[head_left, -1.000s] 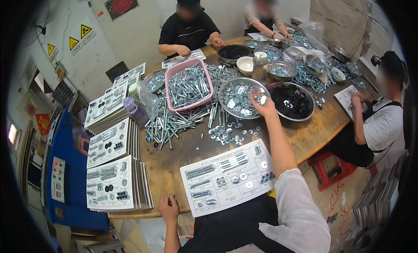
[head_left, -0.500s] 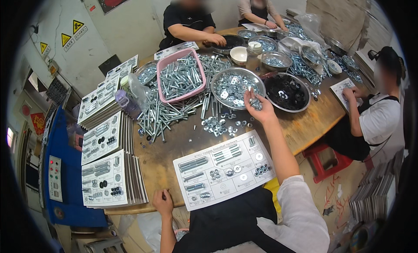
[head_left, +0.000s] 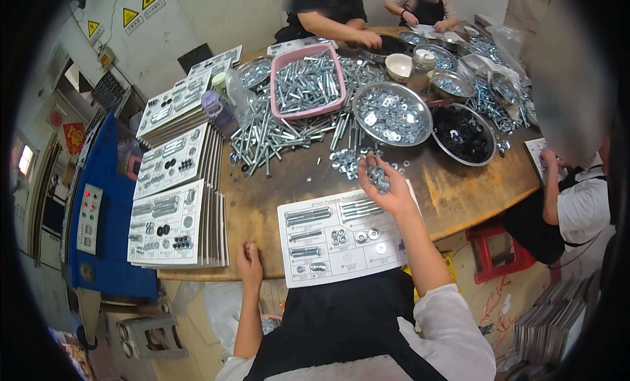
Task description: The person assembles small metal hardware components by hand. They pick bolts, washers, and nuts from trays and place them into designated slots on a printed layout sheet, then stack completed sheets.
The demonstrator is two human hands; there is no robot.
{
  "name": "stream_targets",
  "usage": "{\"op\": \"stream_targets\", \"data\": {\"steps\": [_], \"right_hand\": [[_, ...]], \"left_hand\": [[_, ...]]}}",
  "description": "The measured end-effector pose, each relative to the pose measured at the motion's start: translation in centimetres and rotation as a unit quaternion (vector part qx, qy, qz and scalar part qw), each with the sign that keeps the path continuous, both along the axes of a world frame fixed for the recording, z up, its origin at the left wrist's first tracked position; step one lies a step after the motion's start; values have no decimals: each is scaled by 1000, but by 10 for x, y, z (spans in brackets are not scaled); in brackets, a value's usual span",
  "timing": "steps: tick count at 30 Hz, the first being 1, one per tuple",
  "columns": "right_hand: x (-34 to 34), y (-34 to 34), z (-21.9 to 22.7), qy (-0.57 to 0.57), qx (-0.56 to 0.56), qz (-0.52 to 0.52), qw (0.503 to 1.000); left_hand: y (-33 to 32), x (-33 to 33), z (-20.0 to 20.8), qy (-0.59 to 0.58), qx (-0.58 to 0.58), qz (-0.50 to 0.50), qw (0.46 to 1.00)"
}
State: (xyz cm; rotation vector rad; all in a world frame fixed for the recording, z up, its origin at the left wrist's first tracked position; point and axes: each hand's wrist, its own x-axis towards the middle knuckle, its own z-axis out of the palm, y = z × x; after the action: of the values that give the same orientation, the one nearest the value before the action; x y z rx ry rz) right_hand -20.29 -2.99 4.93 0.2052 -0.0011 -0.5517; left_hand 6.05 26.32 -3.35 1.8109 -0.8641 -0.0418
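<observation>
My right hand (head_left: 386,188) is palm up above the right part of a white hardware card (head_left: 348,258), its fingers curled round a small heap of metal washers (head_left: 377,178). Bolts, nuts and washers appear in boxes on that card, which lies at the table's near edge; whether they are printed or real is hard to tell. Left of the card, my left hand (head_left: 249,261) rests at the table edge with curled fingers and nothing visible in them. Beyond my right hand are a steel bowl of washers (head_left: 392,115) and a loose pile of nuts and washers (head_left: 346,163).
A pink basket of bolts (head_left: 307,82) stands on a heap of long bolts (head_left: 266,135). Black washers fill another bowl (head_left: 463,135). Stacked cards (head_left: 172,225) rise at the left. Co-workers sit across and at right, near a red stool (head_left: 497,253).
My right hand has come back from the washer bowl toward the card, carrying washers. My left hand stays by the table edge. The whole view has shifted.
</observation>
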Motion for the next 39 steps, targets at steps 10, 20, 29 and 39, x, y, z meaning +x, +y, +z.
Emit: {"op": "stream_targets", "data": {"steps": [10, 20, 29, 39], "right_hand": [[18, 102, -2, -51, -40, 64, 996], [36, 129, -7, 38, -1, -9, 999], [55, 135, -3, 60, 5, -84, 995], [50, 142, -20, 89, -11, -71, 993]], "left_hand": [[-97, -93, 124, -269, -1, -281, 921], [-91, -102, 110, -232, 26, -207, 950], [-88, -124, 116, -182, 79, -132, 971], [-88, -106, 119, -100, 187, -209, 955]]}}
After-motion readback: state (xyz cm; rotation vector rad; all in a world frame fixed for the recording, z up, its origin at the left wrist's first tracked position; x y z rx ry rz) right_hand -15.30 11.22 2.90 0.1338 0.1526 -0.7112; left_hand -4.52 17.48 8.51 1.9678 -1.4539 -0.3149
